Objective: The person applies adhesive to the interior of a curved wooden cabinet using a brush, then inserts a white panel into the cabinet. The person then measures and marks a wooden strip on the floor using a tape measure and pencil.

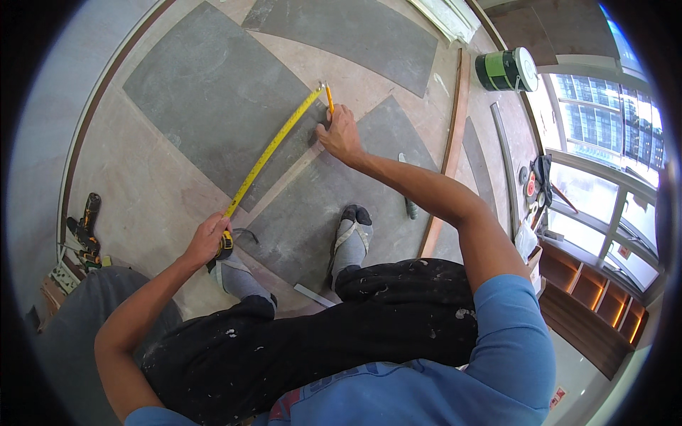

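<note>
My left hand is closed round the body of a yellow and black tape measure, near my left foot. Its yellow blade runs out ahead and to the right over a large grey sheet on the floor. Between the fingers of my right hand is a yellow pencil. The pencil stands close to the far end of the blade, by the sheet's edge; whether its tip touches the sheet I cannot tell. Another grey sheet lies under my right foot.
A third grey sheet lies at the far side. To the right are a long wooden strip, a metal strip and a green and black bucket. A slim handled tool lies below my right forearm. A power drill rests far left.
</note>
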The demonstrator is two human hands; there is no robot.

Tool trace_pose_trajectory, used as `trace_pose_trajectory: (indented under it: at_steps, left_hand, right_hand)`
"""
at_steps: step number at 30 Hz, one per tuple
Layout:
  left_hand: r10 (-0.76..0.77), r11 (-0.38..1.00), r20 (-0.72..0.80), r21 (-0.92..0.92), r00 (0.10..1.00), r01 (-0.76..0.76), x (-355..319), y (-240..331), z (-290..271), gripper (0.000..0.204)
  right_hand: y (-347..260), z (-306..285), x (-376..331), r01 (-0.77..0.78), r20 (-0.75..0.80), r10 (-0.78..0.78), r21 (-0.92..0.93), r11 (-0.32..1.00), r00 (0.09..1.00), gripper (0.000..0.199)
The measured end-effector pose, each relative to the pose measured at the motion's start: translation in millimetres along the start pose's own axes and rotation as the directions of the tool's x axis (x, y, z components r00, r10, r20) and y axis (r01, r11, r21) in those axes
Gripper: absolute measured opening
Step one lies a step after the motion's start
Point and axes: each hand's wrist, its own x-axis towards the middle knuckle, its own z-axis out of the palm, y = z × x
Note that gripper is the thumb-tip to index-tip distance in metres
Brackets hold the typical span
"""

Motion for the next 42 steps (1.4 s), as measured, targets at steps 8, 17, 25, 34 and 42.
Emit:
trace_pose_trajectory:
  at_steps: [8,17,25,34,42]
  left_hand:
    - [0.090,0.996,0.011,-0.021,0.996,-0.089,22,11,25,0.045]
    - [0.091,0.992,0.019,0.089,0.996,-0.092,31,14,-2,0.045]
    - [-0.283,0.958,0.258,0.028,0.924,0.285,43,44,-41,0.043]
    - [-0.203,0.976,0.284,-0.015,0.937,0.216,29,22,-39,0.042]
    - [-0.261,0.965,0.293,0.041,0.920,0.261,24,20,-39,0.042]
  right_hand:
    - [7,5,23,-0.281,0.097,0.270,0.139,0.949,0.958,0.030]
    - [38,-13,44,-0.672,0.522,0.455,0.687,0.277,0.722,0.022]
    - [26,-36,47,-0.679,0.499,0.536,0.705,0.205,0.681,0.032]
    - [35,-37,48,-0.674,0.513,0.461,0.666,0.318,0.724,0.028]
    - [39,-34,55,-0.742,0.596,0.450,0.597,0.305,0.665,0.023]
